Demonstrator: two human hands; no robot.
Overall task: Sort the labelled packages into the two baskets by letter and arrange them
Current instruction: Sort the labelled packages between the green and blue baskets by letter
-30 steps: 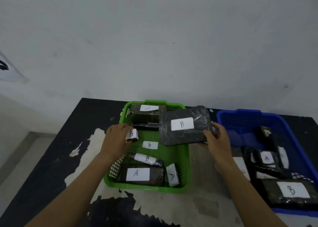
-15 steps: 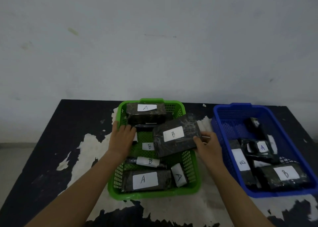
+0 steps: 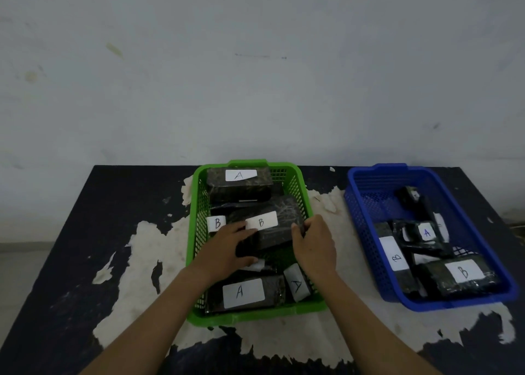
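Wall (image 3: 255, 76): pale grey-white plaster fills the far half of the view, with faint stains at upper left, a short dark scratch near centre and a small dark mark at right. Bench (image 3: 85, 232): set against the wall, black top coating badly worn, with large pale patches (image 3: 159, 249) of bare substrate across the middle and near edge, ragged at their borders. Floor (image 3: 22, 266): a grey strip shows at left, beyond the bench edge. Lighting: dim and even, no hard shadows.

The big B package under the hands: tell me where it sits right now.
The big B package lies in the middle of the green basket, between both hands, in front of the far A package.
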